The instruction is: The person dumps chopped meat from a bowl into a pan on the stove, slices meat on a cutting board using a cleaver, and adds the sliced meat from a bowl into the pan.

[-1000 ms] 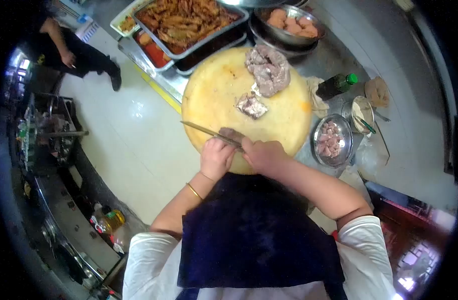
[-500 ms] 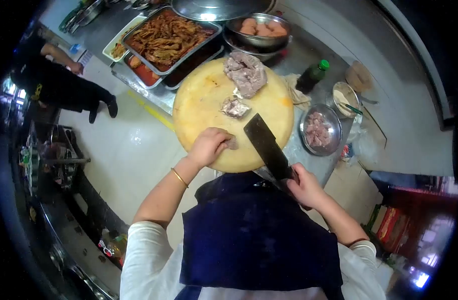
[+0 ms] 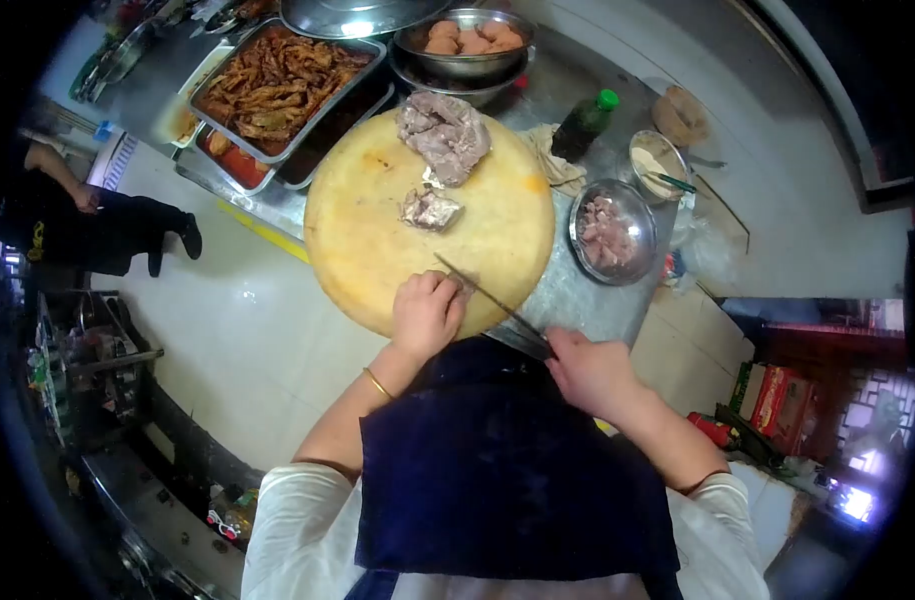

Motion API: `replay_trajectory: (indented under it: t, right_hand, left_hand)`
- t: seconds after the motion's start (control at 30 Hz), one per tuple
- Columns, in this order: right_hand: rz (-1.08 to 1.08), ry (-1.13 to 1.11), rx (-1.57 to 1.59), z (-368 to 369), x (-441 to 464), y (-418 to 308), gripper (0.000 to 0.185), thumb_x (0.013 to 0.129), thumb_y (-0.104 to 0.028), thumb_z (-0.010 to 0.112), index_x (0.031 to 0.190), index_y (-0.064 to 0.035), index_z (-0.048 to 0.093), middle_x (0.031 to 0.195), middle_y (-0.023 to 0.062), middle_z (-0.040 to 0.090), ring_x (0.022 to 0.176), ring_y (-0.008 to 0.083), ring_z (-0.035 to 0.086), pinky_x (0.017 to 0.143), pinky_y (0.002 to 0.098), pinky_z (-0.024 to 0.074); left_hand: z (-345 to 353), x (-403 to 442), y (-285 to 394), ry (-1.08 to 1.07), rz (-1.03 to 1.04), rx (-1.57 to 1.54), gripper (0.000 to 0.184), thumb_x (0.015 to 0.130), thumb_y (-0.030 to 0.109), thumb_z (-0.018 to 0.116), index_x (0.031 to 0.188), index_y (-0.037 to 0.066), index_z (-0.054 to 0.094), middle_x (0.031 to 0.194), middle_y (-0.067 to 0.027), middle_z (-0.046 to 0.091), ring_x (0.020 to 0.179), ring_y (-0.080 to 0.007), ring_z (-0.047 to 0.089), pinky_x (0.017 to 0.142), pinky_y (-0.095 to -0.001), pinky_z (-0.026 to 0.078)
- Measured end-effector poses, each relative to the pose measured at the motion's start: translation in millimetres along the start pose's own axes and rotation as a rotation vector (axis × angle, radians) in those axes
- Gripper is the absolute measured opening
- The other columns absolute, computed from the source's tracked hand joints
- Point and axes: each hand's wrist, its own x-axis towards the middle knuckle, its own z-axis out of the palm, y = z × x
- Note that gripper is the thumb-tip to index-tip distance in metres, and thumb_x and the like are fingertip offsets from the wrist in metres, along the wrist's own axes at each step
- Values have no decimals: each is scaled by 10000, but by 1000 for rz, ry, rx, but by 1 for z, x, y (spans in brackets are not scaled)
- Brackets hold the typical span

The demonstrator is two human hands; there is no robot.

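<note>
My left hand rests at the near edge of the round cutting board, fingers curled over a small piece of meat that they mostly hide. In my right hand is the handle of a cleaver. Its blade stands on edge, seen as a thin line, right beside the left fingertips and over the meat; whether it touches the board is unclear. Farther up the board lie a large grey-pink chunk of cooked meat and a smaller chunk.
Right of the board stand a steel bowl of diced meat, a green-capped bottle, a cloth and a tub of pale powder. Trays of braised food and stacked bowls sit behind. Another person stands at left.
The cleaver has turned from showing its flat side to standing on edge, and its blade has come beside my left fingers. My left hand still grips the small piece. The whole view has shifted.
</note>
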Motion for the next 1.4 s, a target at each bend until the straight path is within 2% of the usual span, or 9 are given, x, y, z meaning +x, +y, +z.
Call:
replay_trajectory:
  t: [0.4, 0.53, 0.57, 0.63, 0.77, 0.8, 1.0, 1.3, 1.4]
  right_hand:
    - [-23, -236, -4, -6, 47, 2, 235, 920, -256, 580, 1049, -78, 498, 783, 183, 670, 719, 400, 663, 620, 525, 518]
    - [-47, -164, 103, 10, 68, 3, 268, 930, -283, 564, 1068, -67, 489, 758, 216, 654, 714, 443, 640, 627, 549, 495]
    - [-86, -108, 144, 10, 79, 4, 270, 932, -290, 560, 1068, -67, 492, 765, 222, 654, 717, 451, 636, 629, 555, 492]
    - [-91, -86, 146, 16, 81, 17, 261, 936, -288, 542, 1088, -83, 486, 807, 250, 653, 741, 443, 645, 675, 551, 509]
    - [-120, -2, 12, 0, 44, 16, 299, 910, -299, 592, 1072, -66, 496, 759, 174, 675, 689, 401, 662, 625, 526, 514]
    - [-119, -44, -30, -10, 38, 11, 293, 909, -301, 596, 1046, -59, 502, 756, 175, 676, 689, 392, 667, 627, 520, 515]
    - [-99, -198, -50, -27, 33, 7, 325, 906, -312, 607, 1035, -32, 502, 754, 182, 676, 704, 401, 668, 648, 519, 521]
    - [-82, -192, -27, 5, 64, 7, 335, 918, -298, 582, 1124, -42, 516, 770, 202, 677, 726, 418, 664, 659, 515, 529]
    - [-163, -45, 54, 24, 92, -8, 291, 917, -277, 590, 1047, -33, 499, 772, 246, 657, 701, 450, 645, 632, 542, 514]
  left_hand:
    - [-9, -3, -1, -53, -15, 11, 164, 819, 175, 672, 950, 75, 667, 1007, -84, 625, 920, -305, 564, 808, -419, 445]
    - [-6, -5, -2, -131, -39, 18, 189, 764, 150, 649, 941, 85, 668, 892, -110, 636, 833, -331, 594, 704, -448, 469]
    - [-3, -6, -2, 32, 9, -24, 160, 727, 152, 648, 874, 89, 654, 784, -118, 620, 747, -337, 597, 637, -460, 463]
    - [0, -8, -7, -145, -79, 61, 118, 658, 148, 655, 765, 119, 615, 672, -123, 591, 639, -339, 585, 554, -459, 443]
    - [-10, -16, 6, 3, -106, 191, 265, 848, 332, 651, 1038, 148, 633, 933, -87, 595, 904, -292, 580, 764, -438, 422]
    - [-19, -12, 16, 38, -173, 184, 253, 796, 349, 692, 920, 129, 682, 904, -125, 598, 861, -338, 576, 738, -466, 445]
    - [-11, -15, 6, 81, -77, 207, 201, 878, 350, 634, 935, 159, 658, 877, -61, 593, 872, -274, 583, 728, -423, 427]
    - [-2, -18, 3, 52, -55, 207, 188, 858, 325, 654, 950, 161, 646, 915, -51, 579, 909, -246, 563, 760, -401, 418]
    - [2, -17, 2, 4, -131, 218, 189, 848, 330, 667, 937, 164, 649, 917, -50, 580, 907, -243, 558, 764, -407, 417]
